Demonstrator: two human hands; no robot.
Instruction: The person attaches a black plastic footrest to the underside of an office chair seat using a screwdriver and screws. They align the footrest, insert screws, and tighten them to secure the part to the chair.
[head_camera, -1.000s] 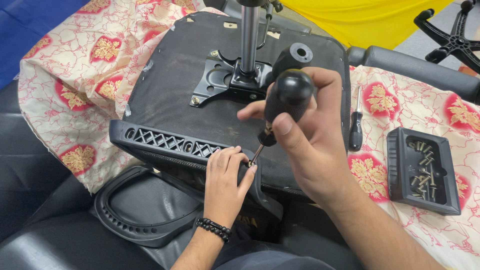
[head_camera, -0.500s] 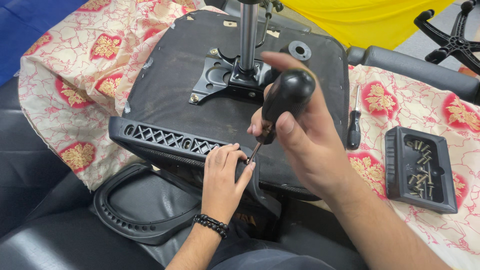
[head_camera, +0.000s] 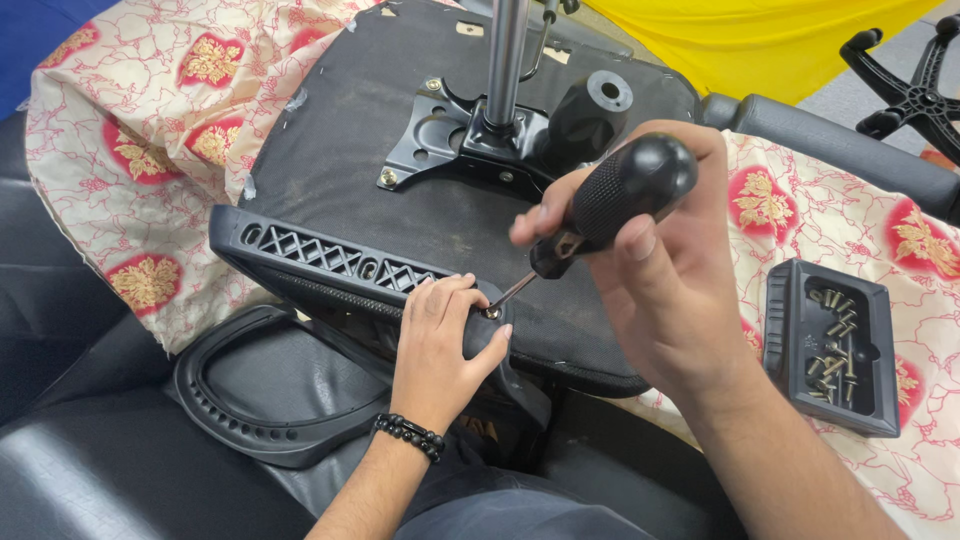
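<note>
Here, in the head view, the right hand (head_camera: 665, 290) is wrapped around the black handle of a screwdriver (head_camera: 610, 200), whose thin shaft slants down and left to a screw (head_camera: 491, 313) at the end of a black plastic armrest bracket (head_camera: 330, 265). The left hand (head_camera: 440, 345) is closed over that bracket end, fingertips just beside the screw; a black bead bracelet (head_camera: 405, 436) circles its wrist. The bracket lies against the upturned underside of an office chair seat (head_camera: 340, 150), which carries a metal mounting plate (head_camera: 450, 150) and gas cylinder (head_camera: 505, 60). To the right, on the floral cloth (head_camera: 150, 150), a black tray (head_camera: 835, 350) holds loose screws.
</note>
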